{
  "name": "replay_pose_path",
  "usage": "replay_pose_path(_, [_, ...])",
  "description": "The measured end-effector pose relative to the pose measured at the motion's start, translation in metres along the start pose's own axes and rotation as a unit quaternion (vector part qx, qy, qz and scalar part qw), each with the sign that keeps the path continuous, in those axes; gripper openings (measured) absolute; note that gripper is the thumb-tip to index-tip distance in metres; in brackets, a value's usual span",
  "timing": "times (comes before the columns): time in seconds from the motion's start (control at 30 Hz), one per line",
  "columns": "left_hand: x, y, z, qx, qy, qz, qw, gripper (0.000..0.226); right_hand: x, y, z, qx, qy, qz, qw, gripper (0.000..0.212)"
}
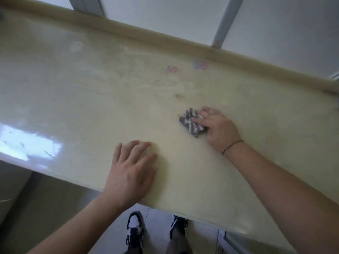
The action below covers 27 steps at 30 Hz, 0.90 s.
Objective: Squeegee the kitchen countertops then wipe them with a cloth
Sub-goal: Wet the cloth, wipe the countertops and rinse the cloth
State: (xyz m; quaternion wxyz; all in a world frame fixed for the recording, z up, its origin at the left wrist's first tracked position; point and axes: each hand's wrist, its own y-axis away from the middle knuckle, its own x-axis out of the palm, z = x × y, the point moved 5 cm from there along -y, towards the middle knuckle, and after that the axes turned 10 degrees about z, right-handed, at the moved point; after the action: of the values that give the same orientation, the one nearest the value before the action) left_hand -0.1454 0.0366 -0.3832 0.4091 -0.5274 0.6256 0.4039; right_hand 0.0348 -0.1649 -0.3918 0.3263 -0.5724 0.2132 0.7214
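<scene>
A cream countertop (91, 107) fills the view, glossy, with faint streaks. My right hand (216, 129) lies on a small bunched grey-and-white cloth (190, 121) and presses it flat against the counter right of centre; straight fingers cover the cloth's right part. My left hand (132, 171) rests palm down on the counter near its front edge, fingers spread, holding nothing. Faint red and purple marks (200, 64) show on the surface beyond the cloth. No squeegee is in view.
A raised cream backsplash lip (165, 39) runs along the far side below a window frame (222, 24). The counter's front edge (174, 208) is above my shoes (134, 228) on a tiled floor. A bright glare patch (27, 143) sits at the left.
</scene>
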Motion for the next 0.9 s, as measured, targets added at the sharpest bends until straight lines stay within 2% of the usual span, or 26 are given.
replay_pose_path(0.1, [0.002, -0.022, -0.008, -0.03, 0.003, -0.012, 0.999, 0.034, -0.01, -0.046, -0.032, -0.053, 0.052, -0.004, 0.997, 0.041])
replay_pose_path(0.23, [0.001, -0.042, -0.015, -0.06, -0.003, -0.025, 0.998, 0.034, -0.029, -0.107, -0.095, 0.04, 0.032, 0.025, 0.998, 0.047])
replay_pose_path(0.3, [0.0, -0.05, -0.018, -0.081, -0.002, -0.035, 0.996, 0.035, -0.043, -0.129, -0.125, 0.079, 0.029, -0.016, 0.996, 0.041])
replay_pose_path(0.37, [0.0, -0.057, -0.02, -0.102, 0.002, -0.046, 0.994, 0.035, -0.047, -0.141, -0.136, 0.067, 0.026, -0.016, 0.997, 0.041])
replay_pose_path(0.5, [0.007, -0.061, -0.024, -0.119, 0.01, -0.047, 0.992, 0.035, -0.026, -0.131, -0.127, 0.028, -0.003, 0.04, 0.999, 0.047])
replay_pose_path(0.67, [0.009, -0.056, -0.032, -0.122, 0.019, -0.05, 0.991, 0.035, -0.026, -0.103, -0.112, 0.088, -0.096, -0.002, 0.991, 0.038])
replay_pose_path(0.8, [0.008, -0.044, -0.032, -0.108, 0.018, -0.035, 0.993, 0.037, -0.006, -0.03, -0.046, 0.012, -0.17, 0.034, 0.985, 0.043])
replay_pose_path(0.9, [0.008, -0.027, -0.032, -0.102, 0.018, -0.021, 0.994, 0.037, -0.003, 0.035, 0.008, -0.026, -0.2, 0.033, 0.979, 0.048])
